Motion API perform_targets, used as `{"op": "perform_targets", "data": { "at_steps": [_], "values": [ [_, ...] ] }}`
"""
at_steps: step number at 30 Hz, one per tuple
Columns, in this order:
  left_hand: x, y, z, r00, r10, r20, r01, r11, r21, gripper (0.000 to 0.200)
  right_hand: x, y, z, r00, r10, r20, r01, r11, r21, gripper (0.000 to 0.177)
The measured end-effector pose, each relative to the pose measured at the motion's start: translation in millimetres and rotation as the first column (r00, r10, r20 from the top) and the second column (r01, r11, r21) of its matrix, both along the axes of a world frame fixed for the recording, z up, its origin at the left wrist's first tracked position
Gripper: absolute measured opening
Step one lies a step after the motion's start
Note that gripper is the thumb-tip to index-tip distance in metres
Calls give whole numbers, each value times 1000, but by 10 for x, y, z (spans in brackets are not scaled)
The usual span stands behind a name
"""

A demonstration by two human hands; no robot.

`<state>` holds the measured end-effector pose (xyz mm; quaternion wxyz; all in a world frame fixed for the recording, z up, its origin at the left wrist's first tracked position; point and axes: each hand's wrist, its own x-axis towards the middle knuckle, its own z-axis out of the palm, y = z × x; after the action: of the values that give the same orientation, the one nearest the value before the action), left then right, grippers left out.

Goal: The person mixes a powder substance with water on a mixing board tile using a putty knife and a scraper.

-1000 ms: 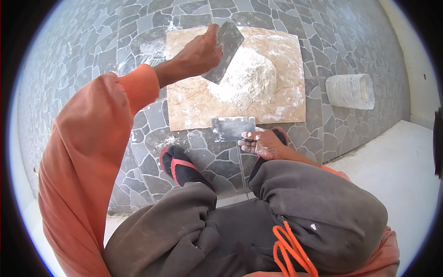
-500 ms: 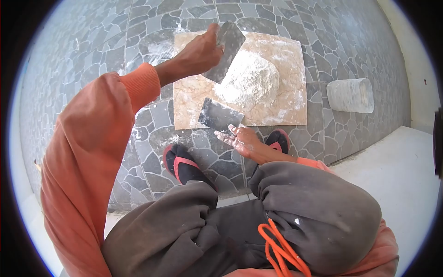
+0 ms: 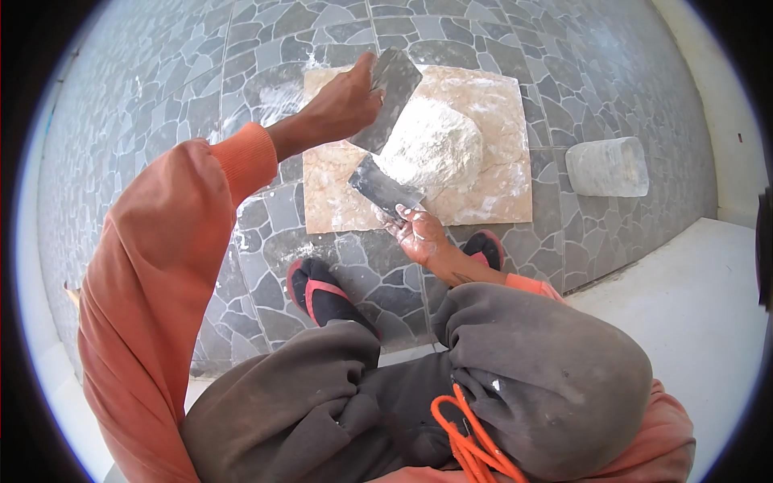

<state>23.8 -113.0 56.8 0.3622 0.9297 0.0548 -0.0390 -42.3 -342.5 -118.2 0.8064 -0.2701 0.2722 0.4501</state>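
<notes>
My left hand reaches over the far left side of the tile and grips a flat grey scraper plate by its left edge. That plate slants beside a mound of white powder, its lower end near the mound's left foot. Closer to me, my right hand, whitened with powder and turned partly palm up, is closed on a smaller dark rectangular scraper. The smaller scraper is tilted, its blade just below the larger plate and at the near edge of the powder.
The mound rests on a beige marbled tile laid on grey stone-patterned floor. A clear plastic container lies to the right. My sandalled feet are just in front of the tile. A white ledge borders the floor at right.
The larger plate has come slightly left and towards me. My right hand has risen a little and turned, tilting the smaller scraper more steeply. The view has shifted slightly.
</notes>
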Motion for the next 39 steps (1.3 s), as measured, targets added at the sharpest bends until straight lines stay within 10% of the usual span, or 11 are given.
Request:
{"op": "perform_targets", "data": {
  "at_steps": [13,31,39],
  "values": [
    [12,67,24,1000,1,16,-1,1000,9,59,200,-218,594,999,-18,-28,12,975,-223,20],
    [112,-661,140,805,-586,-96,590,771,238,38,917,-561,994,911,219,349,-75,921,-382,22],
    [266,-699,-83,864,-503,-28,482,810,333,41,868,-756,1266,884,311,349,-103,858,-504,25]
  ]
}}
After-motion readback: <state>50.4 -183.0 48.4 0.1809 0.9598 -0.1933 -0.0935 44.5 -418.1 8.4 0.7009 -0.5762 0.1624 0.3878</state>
